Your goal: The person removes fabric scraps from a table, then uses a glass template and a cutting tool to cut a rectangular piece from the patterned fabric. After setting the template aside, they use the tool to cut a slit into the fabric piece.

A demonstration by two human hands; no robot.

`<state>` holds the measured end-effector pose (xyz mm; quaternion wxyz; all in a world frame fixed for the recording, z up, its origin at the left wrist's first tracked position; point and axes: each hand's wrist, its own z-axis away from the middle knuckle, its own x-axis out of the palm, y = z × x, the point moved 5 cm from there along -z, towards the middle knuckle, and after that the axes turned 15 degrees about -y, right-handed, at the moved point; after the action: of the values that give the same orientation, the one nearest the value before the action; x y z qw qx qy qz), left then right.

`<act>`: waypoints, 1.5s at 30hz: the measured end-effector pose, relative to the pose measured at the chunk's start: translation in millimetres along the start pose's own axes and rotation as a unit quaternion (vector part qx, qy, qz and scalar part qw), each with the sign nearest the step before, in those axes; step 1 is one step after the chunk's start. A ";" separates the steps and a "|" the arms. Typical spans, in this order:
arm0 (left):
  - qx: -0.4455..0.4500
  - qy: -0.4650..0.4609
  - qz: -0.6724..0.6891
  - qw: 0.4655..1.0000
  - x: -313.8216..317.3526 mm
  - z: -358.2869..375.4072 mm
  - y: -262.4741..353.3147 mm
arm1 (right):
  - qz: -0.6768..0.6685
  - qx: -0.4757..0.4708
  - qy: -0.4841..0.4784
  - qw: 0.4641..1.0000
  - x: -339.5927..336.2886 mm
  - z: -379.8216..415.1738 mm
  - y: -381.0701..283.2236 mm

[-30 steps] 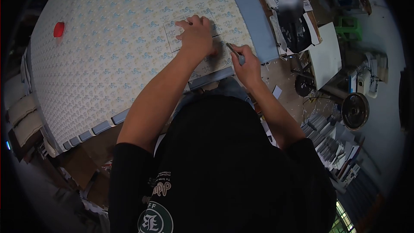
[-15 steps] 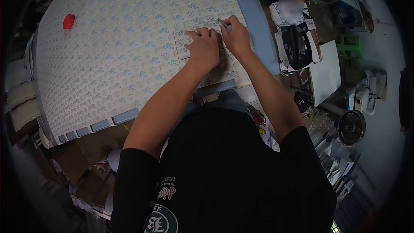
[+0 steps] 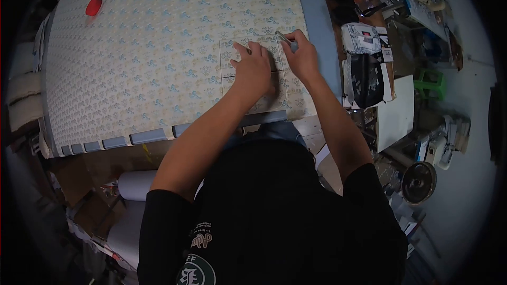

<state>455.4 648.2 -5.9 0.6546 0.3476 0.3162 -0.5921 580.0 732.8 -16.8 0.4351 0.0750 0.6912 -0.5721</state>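
My left hand [image 3: 252,71] lies with fingers spread on a clear template [image 3: 227,66] with dark lines, over cloth [image 3: 153,53] patterned in pale cream with small blue figures. In my right hand [image 3: 303,57] is a slim silver-grey pen-like tool [image 3: 285,38]. Its tip points up and left, right at the template's upper right corner. The fingers curl round its lower part and hide some of it. Part of the template's middle is covered by my left hand and wrist.
A red round object [image 3: 93,6] sits far left on the cloth. Blue edging [image 3: 323,37] runs along the table's right side. Beyond it are a black-and-white bag [image 3: 366,79], a white board [image 3: 395,115] and a green stool [image 3: 430,84]. White rolls [image 3: 138,184] lie below the table.
The view has shifted, so the table sits a little differently in frame. The tool in my right hand now leans more to the left; my left hand stays on the template.
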 end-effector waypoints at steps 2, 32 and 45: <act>-0.012 0.011 0.030 0.999 4.0 0.0 -1.3 | -0.008 -0.027 -0.091 0.995 -19.2 -16.1 4.8; -0.084 0.054 0.206 0.973 7.8 14.1 -6.9 | 0.007 -0.224 -0.470 0.854 69.0 -115.3 -78.7; -0.126 0.087 0.175 0.972 19.0 17.6 -9.5 | 0.007 -0.227 -0.475 0.850 66.6 -121.7 -83.2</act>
<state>447.9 622.5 -12.5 0.7571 0.3620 0.3781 -0.3909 426.6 782.9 -6.2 0.7193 -0.3021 0.5101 -0.3622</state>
